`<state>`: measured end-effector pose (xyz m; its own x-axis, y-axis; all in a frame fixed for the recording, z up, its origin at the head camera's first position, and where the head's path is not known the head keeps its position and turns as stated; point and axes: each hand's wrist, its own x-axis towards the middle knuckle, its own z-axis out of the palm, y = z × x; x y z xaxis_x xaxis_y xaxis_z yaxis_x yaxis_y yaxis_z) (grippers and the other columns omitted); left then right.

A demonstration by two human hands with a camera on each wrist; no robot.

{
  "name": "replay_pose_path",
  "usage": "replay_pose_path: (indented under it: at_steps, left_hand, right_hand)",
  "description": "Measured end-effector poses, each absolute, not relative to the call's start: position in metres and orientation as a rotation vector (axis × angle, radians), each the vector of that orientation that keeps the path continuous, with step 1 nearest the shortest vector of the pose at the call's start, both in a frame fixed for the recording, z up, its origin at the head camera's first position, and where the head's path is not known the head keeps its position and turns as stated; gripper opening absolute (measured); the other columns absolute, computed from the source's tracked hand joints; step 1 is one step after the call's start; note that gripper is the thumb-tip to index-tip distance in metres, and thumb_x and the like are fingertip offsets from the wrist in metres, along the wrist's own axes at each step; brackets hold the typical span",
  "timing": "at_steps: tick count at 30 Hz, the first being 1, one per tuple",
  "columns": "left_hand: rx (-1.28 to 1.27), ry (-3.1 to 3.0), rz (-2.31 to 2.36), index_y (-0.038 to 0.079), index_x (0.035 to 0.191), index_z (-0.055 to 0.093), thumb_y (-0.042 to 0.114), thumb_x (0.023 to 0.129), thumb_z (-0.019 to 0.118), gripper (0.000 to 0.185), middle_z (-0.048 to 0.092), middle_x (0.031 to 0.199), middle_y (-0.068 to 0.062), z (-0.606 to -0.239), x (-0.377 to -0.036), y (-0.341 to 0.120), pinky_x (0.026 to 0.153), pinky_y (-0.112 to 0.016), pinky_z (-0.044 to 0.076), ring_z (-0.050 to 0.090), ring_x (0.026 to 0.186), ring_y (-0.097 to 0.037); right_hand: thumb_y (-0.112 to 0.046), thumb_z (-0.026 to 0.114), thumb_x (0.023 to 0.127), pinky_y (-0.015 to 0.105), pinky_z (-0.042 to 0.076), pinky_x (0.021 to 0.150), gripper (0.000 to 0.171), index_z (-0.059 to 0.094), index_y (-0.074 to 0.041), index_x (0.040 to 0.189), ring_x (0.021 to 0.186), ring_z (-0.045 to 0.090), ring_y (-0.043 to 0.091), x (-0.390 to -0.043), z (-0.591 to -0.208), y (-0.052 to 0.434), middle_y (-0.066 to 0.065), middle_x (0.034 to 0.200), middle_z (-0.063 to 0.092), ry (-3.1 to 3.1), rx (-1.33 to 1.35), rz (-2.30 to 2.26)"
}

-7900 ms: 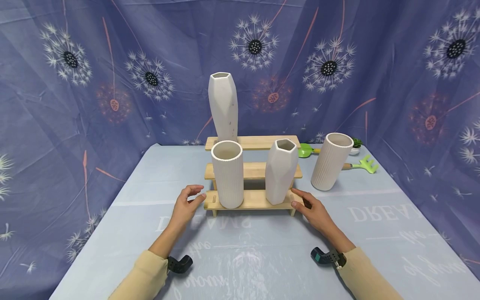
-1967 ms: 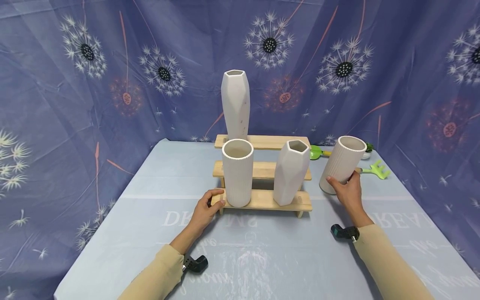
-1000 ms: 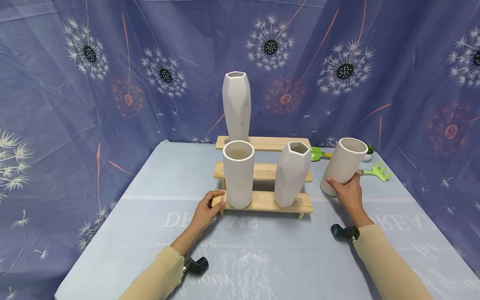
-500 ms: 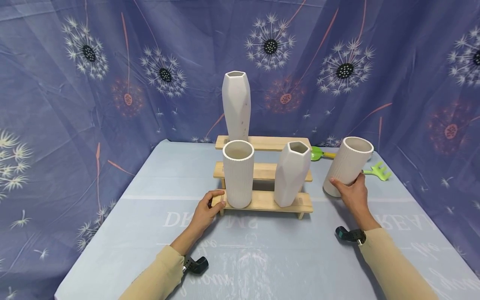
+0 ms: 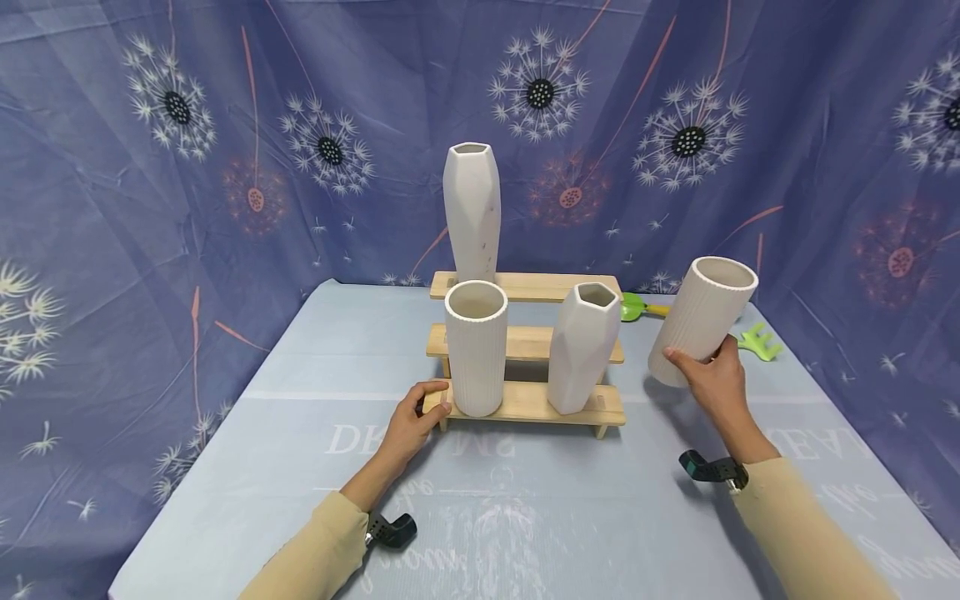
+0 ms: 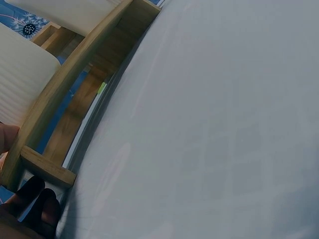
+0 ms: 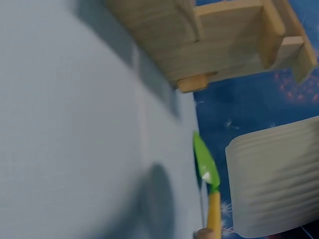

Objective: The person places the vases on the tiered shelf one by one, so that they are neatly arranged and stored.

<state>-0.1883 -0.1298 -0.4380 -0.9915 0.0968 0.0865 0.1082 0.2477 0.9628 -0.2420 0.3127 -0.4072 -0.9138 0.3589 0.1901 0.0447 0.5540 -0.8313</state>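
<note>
My right hand (image 5: 718, 379) grips a ribbed white ceramic vase (image 5: 699, 312) low on its side, thumb at the front. The vase leans to the right, and its base hangs just above the table, apart from its shadow. My left hand (image 5: 411, 421) holds the left end of the lowest shelf on a tiered wooden stand (image 5: 525, 400); in the left wrist view the fingers (image 6: 47, 204) curl beneath. On that shelf stand another ribbed vase (image 5: 476, 350) and a faceted white vase (image 5: 583, 350). A taller faceted vase (image 5: 472, 212) stands at the left of the top shelf.
Behind the lifted vase lie a green trowel (image 5: 633, 307) with a yellow handle and a green hand fork (image 5: 760, 342). A pale blue cloth with white lettering covers the table (image 5: 525, 517). A blue dandelion-print curtain (image 5: 375, 83) hangs around the back and sides.
My right hand has gone from the stand's right end to the ribbed vase and raised it slightly off the table, rightward. My left hand has taken hold of the stand's left end.
</note>
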Motion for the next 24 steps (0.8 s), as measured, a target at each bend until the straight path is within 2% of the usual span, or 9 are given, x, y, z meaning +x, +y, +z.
replay_pose_path:
  at_steps: [12, 16, 24]
  left_hand:
    - [-0.196, -2.47, -1.926, 0.005, 0.127, 0.054, 0.011, 0.092, 0.06, 0.037, 0.049, 0.139, -0.011, -0.44, -0.19, -0.13, 0.085, -0.02, 0.042, 0.04, 0.134, -0.027]
    - [-0.192, -2.465, -1.927, 0.005, 0.127, 0.054, 0.011, 0.092, 0.06, 0.037, 0.05, 0.139, -0.011, -0.44, -0.19, -0.13, 0.088, -0.021, 0.041, 0.039, 0.135, -0.026]
    - [-0.203, -2.458, -1.935, 0.005, 0.127, 0.054, 0.011, 0.092, 0.06, 0.037, 0.049, 0.139, -0.012, -0.439, -0.189, -0.131, 0.084, -0.019, 0.042, 0.038, 0.136, -0.027]
  right_hand:
    - [-0.045, 0.066, 0.084, 0.059, 0.04, 0.092, 0.089, 0.019, -0.002, 0.145, 0.124, 0.043, 0.044, -0.232, -0.373, 0.303, 0.026, 0.141, 0.038, -2.437, -0.234, 1.336]
    - [-0.043, 0.067, 0.084, 0.061, 0.04, 0.094, 0.088, 0.017, -0.004, 0.146, 0.126, 0.042, 0.044, -0.231, -0.362, 0.3, 0.024, 0.142, 0.036, -2.417, -0.189, 1.375]
    - [-0.041, 0.069, 0.083, 0.066, 0.037, 0.095, 0.088, 0.015, -0.02, 0.149, 0.128, 0.04, 0.042, -0.229, -0.341, 0.294, 0.02, 0.145, 0.033, -2.383, -0.095, 1.413]
